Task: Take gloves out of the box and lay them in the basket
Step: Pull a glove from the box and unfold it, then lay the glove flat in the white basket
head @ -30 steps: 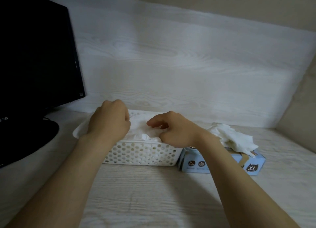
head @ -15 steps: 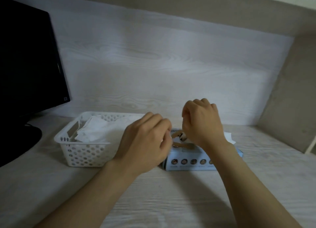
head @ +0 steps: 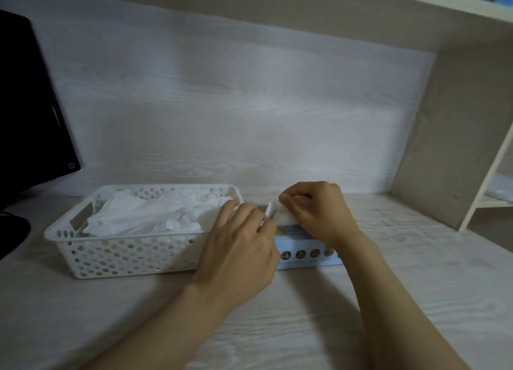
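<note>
A white perforated basket stands on the desk at the left, holding several crumpled white gloves. Right beside it lies the light-blue glove box, mostly covered by my hands. My right hand pinches a white glove just above the box's top opening. My left hand is over the box's left end with its fingers closed on the same glove's lower edge. How much of the glove is still inside the box is hidden.
A black monitor and its base stand at the far left. A wood-grain back panel rises behind the desk. A shelf unit side panel closes the right side.
Both hands left the basket and moved right to the box. They now grip a white glove at the box's opening. The view has shifted right.
</note>
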The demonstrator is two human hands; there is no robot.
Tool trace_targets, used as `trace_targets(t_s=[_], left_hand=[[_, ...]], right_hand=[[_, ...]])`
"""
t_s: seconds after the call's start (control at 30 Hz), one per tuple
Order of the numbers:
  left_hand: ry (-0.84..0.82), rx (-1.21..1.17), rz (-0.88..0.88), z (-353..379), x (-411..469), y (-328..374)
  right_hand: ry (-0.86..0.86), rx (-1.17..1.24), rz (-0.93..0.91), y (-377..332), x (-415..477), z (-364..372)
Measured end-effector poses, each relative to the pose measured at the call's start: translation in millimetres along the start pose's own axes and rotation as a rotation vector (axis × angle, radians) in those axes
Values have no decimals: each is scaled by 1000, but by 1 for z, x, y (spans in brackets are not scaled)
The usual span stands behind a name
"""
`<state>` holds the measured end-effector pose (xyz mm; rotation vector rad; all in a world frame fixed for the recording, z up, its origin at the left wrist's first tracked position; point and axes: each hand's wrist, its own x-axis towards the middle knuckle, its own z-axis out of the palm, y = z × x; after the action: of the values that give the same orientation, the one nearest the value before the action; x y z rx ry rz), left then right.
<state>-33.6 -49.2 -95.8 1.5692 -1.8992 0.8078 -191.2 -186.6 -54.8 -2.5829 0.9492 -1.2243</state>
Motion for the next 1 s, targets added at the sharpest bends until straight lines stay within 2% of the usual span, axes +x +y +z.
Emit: trace_targets(t_s=[0.1, 0.2, 0.43, 0.57, 0.63, 0.73, 0.87, 1.0], left_hand=[[-48, 5, -21, 0, -3, -2], [-81, 19, -29, -1, -4, -2], [-109, 44, -38, -4, -4, 1], [-42, -25, -65, -4, -4, 1], [69, -142, -103, -8, -4, 1], [208, -308, -165, -20, -3, 2], [209, -376, -192, -26, -2, 2], [266, -394, -196, -27, -2, -2]], right_hand=[[134, -206, -116, 5, 1, 10], [255, -326, -139, 1, 0, 11], [606, -180, -161, -19, 3, 9], [753, -83, -229, -37, 4, 5], [739, -10, -236, -46, 2, 2], [606, 227, -57, -63, -3, 2], [429, 508, 160, -70, -2, 2], [370, 668, 170, -70, -2, 2]])
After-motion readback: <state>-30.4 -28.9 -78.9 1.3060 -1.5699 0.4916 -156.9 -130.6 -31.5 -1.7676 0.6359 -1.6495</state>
